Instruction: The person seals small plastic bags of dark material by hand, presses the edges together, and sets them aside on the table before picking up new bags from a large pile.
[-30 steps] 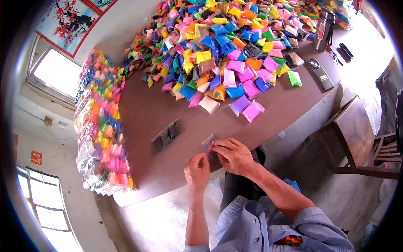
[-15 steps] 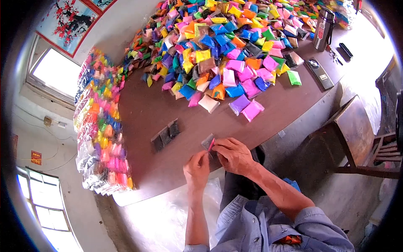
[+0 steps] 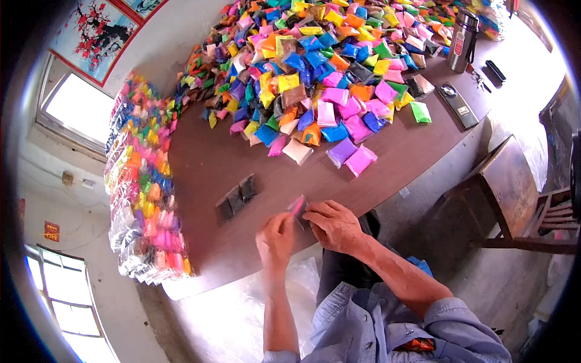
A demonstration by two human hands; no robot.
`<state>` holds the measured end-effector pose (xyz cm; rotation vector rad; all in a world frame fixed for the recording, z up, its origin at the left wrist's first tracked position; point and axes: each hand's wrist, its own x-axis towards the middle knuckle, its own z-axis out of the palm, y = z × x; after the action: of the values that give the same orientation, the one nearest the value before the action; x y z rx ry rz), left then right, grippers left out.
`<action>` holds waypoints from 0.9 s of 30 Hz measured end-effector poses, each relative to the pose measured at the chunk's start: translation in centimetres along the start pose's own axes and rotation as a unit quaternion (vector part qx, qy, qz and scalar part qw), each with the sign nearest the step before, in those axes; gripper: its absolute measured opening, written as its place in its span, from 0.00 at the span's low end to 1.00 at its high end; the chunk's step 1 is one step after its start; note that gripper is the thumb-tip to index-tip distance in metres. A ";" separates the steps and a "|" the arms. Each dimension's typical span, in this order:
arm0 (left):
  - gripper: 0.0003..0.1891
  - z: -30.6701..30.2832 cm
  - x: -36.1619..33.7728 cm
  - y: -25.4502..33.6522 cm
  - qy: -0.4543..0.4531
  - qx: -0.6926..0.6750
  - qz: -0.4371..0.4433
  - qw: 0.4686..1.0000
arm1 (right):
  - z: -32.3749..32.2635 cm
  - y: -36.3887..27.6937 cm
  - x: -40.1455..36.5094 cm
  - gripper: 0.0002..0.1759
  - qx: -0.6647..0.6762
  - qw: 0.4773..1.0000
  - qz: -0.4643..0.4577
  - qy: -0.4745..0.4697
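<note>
Close to the table's near edge, my left hand (image 3: 275, 239) is closed, with a small pink strip (image 3: 297, 204) sticking up from its fingertips, slightly blurred. My right hand (image 3: 334, 225) lies just beside it, fingers bent and pressed together at a small dark packet (image 3: 302, 216) that is mostly hidden between the hands. Farther left on the brown table (image 3: 206, 163), dark flat packets (image 3: 236, 197) lie side by side in a short row.
A large heap of colourful small packets (image 3: 321, 66) covers the far table. Stacked clear bags of coloured packets (image 3: 148, 181) line the left edge. At right are a steel thermos (image 3: 463, 42), a dark flat box (image 3: 458, 106), keys (image 3: 482, 81) and a wooden chair (image 3: 511, 175).
My left hand has moved slightly left and up. The pink strip, earlier by my right fingertips, now stands at my left fingertips. My right hand has barely moved.
</note>
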<state>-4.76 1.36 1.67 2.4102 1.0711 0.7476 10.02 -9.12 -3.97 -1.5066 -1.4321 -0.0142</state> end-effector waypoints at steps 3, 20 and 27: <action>0.05 0.5 0.4 0.4 -0.012 0.015 0.057 0.998 | -0.1 -0.1 0.2 0.17 0.005 1.000 -0.005 -0.005; 0.08 1.7 -1.0 -4.3 0.081 -0.096 -0.103 0.987 | 0.6 -1.3 0.7 0.28 -0.052 0.997 0.049 -0.012; 0.08 1.4 -1.5 -3.1 0.091 -0.103 -0.096 0.986 | 0.0 -1.4 1.4 0.15 -0.003 0.985 0.111 0.134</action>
<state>-6.47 1.97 -1.59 2.0634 1.2115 0.9747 9.37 -8.39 -2.22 -1.5954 -1.0473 -0.0836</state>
